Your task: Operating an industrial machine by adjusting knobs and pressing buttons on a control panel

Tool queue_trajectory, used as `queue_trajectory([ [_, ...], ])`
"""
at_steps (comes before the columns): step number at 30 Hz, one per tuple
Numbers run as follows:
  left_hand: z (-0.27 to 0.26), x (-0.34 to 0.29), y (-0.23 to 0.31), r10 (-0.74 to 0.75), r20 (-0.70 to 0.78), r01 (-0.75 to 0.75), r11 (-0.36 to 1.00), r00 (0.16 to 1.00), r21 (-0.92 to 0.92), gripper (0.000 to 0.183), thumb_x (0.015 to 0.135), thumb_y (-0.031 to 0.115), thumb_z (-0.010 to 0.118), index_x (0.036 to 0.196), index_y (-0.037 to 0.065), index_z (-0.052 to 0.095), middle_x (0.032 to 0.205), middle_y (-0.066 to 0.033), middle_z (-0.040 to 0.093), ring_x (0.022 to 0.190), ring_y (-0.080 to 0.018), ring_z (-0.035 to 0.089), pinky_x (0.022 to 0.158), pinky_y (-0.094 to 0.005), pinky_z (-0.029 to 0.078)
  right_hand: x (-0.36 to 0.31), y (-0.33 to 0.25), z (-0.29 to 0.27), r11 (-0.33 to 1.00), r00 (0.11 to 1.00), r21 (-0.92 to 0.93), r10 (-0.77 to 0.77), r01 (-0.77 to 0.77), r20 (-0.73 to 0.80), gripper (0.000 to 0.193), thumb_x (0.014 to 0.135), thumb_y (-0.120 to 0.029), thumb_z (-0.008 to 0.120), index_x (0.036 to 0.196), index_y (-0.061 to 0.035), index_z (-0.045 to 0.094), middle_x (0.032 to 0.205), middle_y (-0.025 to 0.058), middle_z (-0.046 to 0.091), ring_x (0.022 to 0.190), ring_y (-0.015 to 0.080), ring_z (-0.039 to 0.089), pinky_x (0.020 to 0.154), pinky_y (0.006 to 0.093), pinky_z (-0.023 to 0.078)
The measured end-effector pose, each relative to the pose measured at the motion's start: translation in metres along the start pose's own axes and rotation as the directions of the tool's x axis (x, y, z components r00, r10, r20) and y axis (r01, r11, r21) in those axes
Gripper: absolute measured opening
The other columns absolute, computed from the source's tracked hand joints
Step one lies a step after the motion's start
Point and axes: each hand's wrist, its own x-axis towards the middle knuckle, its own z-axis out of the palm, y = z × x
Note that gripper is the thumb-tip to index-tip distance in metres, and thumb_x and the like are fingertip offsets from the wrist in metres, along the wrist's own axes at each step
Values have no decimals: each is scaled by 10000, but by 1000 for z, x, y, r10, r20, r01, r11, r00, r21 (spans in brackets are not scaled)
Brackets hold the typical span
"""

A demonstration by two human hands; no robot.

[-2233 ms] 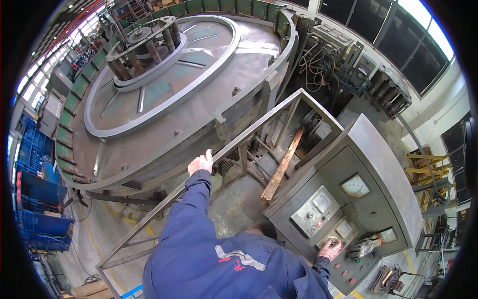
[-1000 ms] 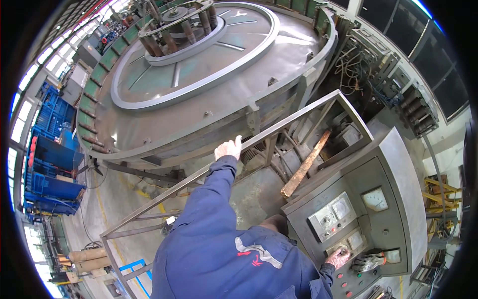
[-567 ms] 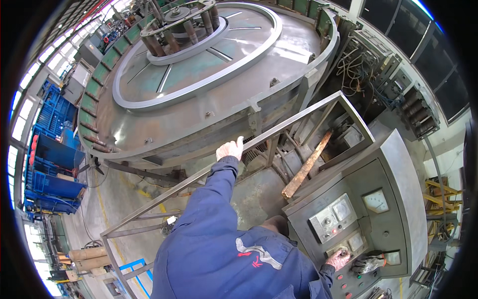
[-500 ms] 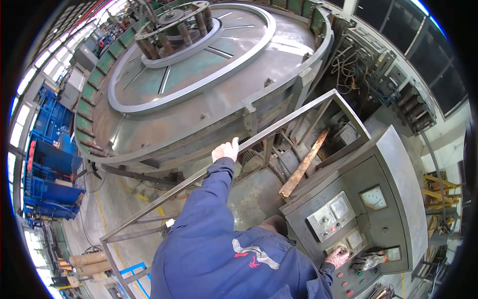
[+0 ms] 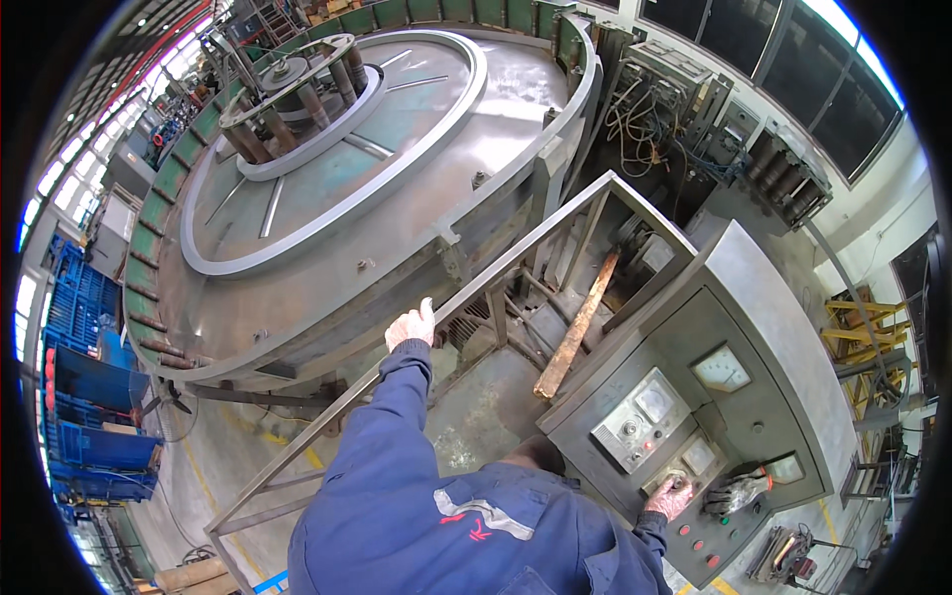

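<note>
My left hand [image 5: 411,325] is closed over the metal top rail [image 5: 516,260] of a guard frame, its thumb pointing up. Beyond that rail lies a large round machine table [image 5: 327,293] with raised concentric rings. At a grey control console [image 5: 729,322], my right hand [image 5: 669,499] has its fingers closed around a small dark knob [image 5: 678,483] on the lower instrument plate. A grey work glove [image 5: 736,492] with an orange cuff lies on the panel just right of that hand. Red push buttons [image 5: 698,544] and a green one sit below.
A worn wooden plank [image 5: 578,322] leans inside the guard frame. Cables [image 5: 640,124] hang by the wall at the back right. Blue metal bins [image 5: 94,387] stand on the left. Yellow steel stands [image 5: 865,332] are at the right, and a small dark device [image 5: 788,555] stands below the console.
The view has swung, so the table, rail and console appear farther left. My left hand stays on the rail and my right hand stays at the knob.
</note>
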Motion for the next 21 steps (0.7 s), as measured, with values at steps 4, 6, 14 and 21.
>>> queue_trajectory([
  [4, -9, -1, 8, -11, 92, 12, 1000, 996, -10, 761, 1047, 619, 256, 1026, 79, 791, 1027, -192, 758, 998, -370, 725, 913, -495, 539, 2, 3, -1, 998, 999, -37, 45, -45, 0, 346, 945, -207, 653, 1225, -9, 613, 1183, 195, 658, 1106, 333, 640, 964, 407, 502],
  [6, -4, 4, -1, -36, 59, 35, 999, 998, 21, 766, 1042, 628, 251, 1023, 87, 793, 1013, -190, 759, 991, -374, 728, 894, -494, 550, 4, 10, 4, 999, 1000, 31, -12, 11, 29, 354, 939, -186, 647, 1240, -3, 606, 1164, 187, 658, 1083, 335, 636, 964, 411, 499],
  [14, 21, 5, -15, 66, -181, -74, 997, 981, -38, 707, 1040, 581, 367, 836, 57, 795, 837, -187, 752, 819, -376, 740, 806, -486, 573, 4, 23, 8, 993, 994, -71, -94, 98, 48, 444, 1005, -293, 595, 1332, 5, 556, 1263, 230, 635, 1192, 380, 605, 1004, 447, 487],
  [21, 16, 4, -8, 63, -177, -70, 997, 982, -29, 701, 1039, 579, 379, 822, 54, 789, 830, -187, 750, 809, -375, 738, 794, -488, 574, 3, 26, 9, 995, 996, -52, -82, 84, 42, 448, 998, -283, 603, 1330, 14, 555, 1252, 234, 642, 1191, 381, 605, 1013, 437, 480],
])
